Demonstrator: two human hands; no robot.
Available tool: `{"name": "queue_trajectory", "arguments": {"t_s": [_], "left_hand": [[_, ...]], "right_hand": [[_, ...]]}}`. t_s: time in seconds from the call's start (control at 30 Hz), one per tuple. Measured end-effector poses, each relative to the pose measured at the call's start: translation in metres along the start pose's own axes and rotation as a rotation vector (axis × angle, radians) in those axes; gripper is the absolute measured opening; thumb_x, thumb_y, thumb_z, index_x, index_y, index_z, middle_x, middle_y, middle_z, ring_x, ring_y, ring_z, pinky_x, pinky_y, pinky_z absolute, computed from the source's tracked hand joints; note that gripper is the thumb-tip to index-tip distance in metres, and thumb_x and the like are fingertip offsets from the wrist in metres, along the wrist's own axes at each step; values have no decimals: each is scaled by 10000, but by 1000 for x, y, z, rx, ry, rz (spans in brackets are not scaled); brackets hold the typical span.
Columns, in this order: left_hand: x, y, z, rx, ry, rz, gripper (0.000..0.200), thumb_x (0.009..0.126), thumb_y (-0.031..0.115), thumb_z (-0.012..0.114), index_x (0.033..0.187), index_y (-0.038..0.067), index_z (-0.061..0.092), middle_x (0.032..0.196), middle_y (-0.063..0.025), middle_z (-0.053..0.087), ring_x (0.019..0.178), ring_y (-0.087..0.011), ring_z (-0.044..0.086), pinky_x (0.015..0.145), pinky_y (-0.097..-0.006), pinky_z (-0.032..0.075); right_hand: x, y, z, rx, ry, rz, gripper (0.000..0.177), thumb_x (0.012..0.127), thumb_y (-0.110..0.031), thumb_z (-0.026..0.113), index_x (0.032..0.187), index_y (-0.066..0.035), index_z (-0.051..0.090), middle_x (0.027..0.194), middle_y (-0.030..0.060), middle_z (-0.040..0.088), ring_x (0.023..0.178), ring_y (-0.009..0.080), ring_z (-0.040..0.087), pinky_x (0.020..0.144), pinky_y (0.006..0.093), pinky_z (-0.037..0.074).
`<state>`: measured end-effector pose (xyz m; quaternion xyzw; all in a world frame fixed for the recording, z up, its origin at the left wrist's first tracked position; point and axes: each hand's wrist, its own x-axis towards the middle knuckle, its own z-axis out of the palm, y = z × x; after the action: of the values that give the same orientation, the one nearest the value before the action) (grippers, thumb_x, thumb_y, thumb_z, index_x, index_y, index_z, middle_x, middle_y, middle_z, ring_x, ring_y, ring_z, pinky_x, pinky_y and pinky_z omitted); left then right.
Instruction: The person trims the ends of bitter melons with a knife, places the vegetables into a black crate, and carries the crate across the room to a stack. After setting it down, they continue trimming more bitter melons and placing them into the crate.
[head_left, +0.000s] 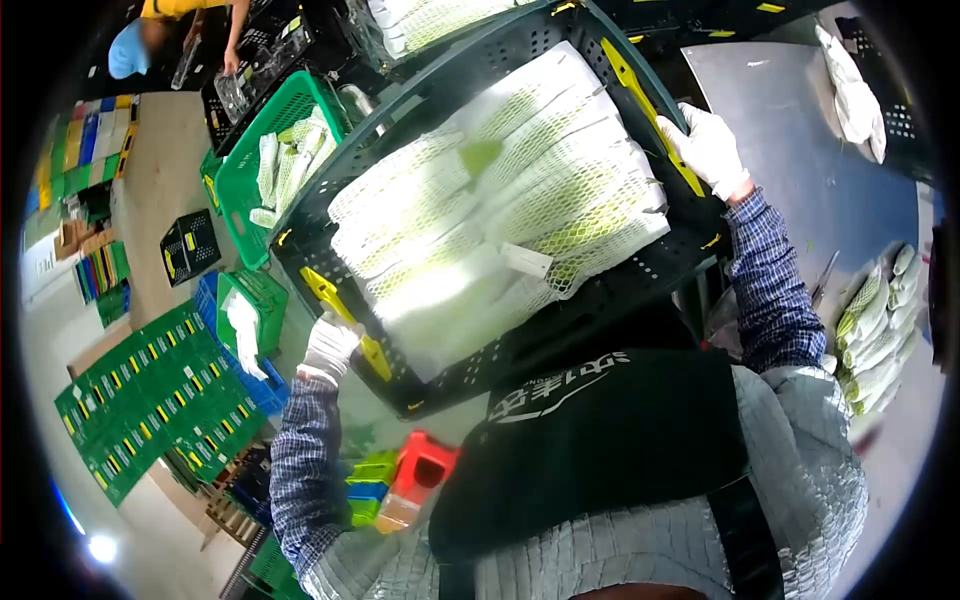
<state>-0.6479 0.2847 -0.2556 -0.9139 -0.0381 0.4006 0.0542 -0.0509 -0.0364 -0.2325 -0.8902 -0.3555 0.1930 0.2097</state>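
Observation:
A large black crate [640,290] hangs tilted in front of my body, with yellow handle strips on its two short sides. Rows of pale green produce in white foam nets [540,150] fill it, and a small white tag [527,261] lies on them. My left hand [332,347], in a white glove, is closed around the left side at the yellow handle. On the right side, my right hand [708,150], also gloved, grips the rim beside the other yellow strip. The fingers of both hands are partly hidden by the crate wall.
A green basket [240,180] with wrapped produce stands at the left. Beyond it, another person [190,12] reaches toward a black crate. A metal table [790,95] is at the right, near netted produce [880,340]. Green stacked crates [160,400] lie at lower left.

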Motion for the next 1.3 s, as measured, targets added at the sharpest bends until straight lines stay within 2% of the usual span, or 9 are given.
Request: {"name": "queue_trajectory", "arguments": {"t_s": [0.23, 0.4, 0.47, 0.53, 0.57, 0.67, 1.03, 1.17, 1.3], "left_hand": [[14, 45, -114, 73, 247, -200, 367, 788, 195, 704, 1128, 74, 638, 1009, -159, 673, 910, -308, 654, 920, -406, 476], [79, 78, -231, -500, 314, -429, 595, 852, 306, 708, 1343, 15, 539, 1167, -199, 641, 1128, -366, 589, 996, -466, 452], [150, 77, -167, -209, 786, -431, 645, 889, 404, 671, 1375, 8, 517, 1295, -229, 590, 1224, -362, 553, 1032, -451, 441], [158, 90, -222, -541, 616, -524, 674, 889, 483, 645, 1364, 18, 534, 1338, -236, 566, 1242, -389, 539, 1065, -501, 410], [149, 92, -266, -588, 162, -578, 701, 882, 495, 640, 1391, 31, 512, 1374, -234, 547, 1277, -383, 523, 1092, -492, 390], [213, 56, -152, -416, 541, -413, 708, 871, 462, 664, 1408, 33, 498, 1448, -241, 494, 1369, -397, 438, 1132, -471, 355], [197, 54, -213, -700, 500, -686, 817, 635, 436, 859, 1243, -46, 599, 1203, -230, 642, 1083, -352, 646, 947, -413, 508], [148, 80, -235, -1360, 989, -165, 543, 834, 44, 745, 1330, -42, 541, 1209, -111, 631, 1060, -199, 603, 961, -340, 482], [118, 143, -285, -1805, 937, -37, 585, 849, 46, 715, 1386, -8, 489, 1204, -102, 627, 1035, -190, 614, 900, -315, 507]], "right_hand": [[50, 35, -28, -104, -36, -87, 402, 966, -433, 583, 1021, -50, 694, 904, 152, 715, 817, 295, 685, 777, 394, 536], [64, 35, -36, -184, -43, -94, 406, 963, -441, 587, 1149, -91, 676, 1033, 144, 708, 954, 308, 672, 873, 396, 525], [39, 29, -42, -127, 116, -87, 434, 955, -448, 593, 1209, -99, 644, 1113, 150, 691, 1045, 330, 646, 976, 407, 485], [4, 45, -47, -115, 364, -221, 431, 939, -399, 631, 1212, -66, 644, 1175, 162, 659, 1091, 341, 621, 987, 409, 487], [-30, 43, -58, -74, 377, -149, 415, 928, -362, 650, 1220, -66, 638, 1173, 162, 657, 1088, 340, 622, 986, 415, 488], [-132, 75, -73, -59, 349, 270, 384, 910, -309, 623, 1222, -85, 635, 1226, 182, 631, 1129, 357, 595, 1009, 438, 465], [-281, 242, -33, -481, 831, 952, 664, 845, -283, 675, 1422, -37, 458, 1397, 232, 509, 1222, 403, 527, 1037, 481, 441], [-275, 266, -46, -308, 517, 1083, 476, 865, -313, 630, 1268, -63, 596, 1275, 216, 607, 1180, 384, 573, 1005, 471, 480], [-267, 267, -65, -306, 457, 1002, 320, 813, -199, 647, 1091, -56, 719, 1069, 232, 706, 1038, 404, 674, 940, 465, 532]]}}
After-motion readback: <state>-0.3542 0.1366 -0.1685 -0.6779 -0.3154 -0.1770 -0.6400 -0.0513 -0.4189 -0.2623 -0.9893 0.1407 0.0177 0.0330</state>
